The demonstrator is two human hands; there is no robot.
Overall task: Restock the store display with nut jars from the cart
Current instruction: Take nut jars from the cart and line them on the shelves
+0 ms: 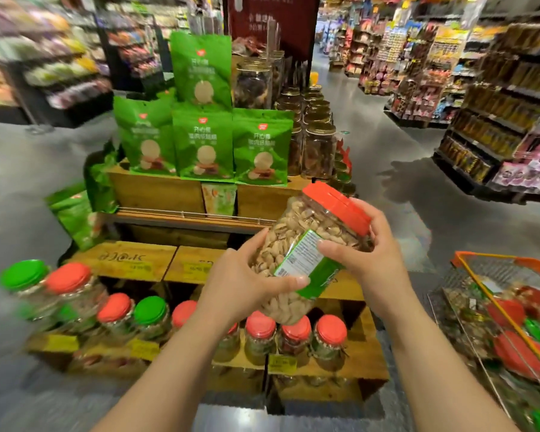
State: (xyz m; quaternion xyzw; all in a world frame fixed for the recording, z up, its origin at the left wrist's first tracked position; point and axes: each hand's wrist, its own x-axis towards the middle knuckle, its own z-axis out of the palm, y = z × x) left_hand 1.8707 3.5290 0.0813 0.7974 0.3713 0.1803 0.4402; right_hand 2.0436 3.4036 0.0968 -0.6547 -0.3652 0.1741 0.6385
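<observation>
Now both hands, left (247, 285) and right (365, 260), gripping a tilted nut jar (312, 244), label up, above the display (349, 363), seemingly for placing.

The low wooden shelf (368, 353) has a bare spot at its right end, just past the last red-lidded jar (328, 341). To the left, a row of jars (119, 316) stands side by side. The wire cart (496, 310) stands on the right. Green bags (205, 145) fill the upper shelf.
</observation>
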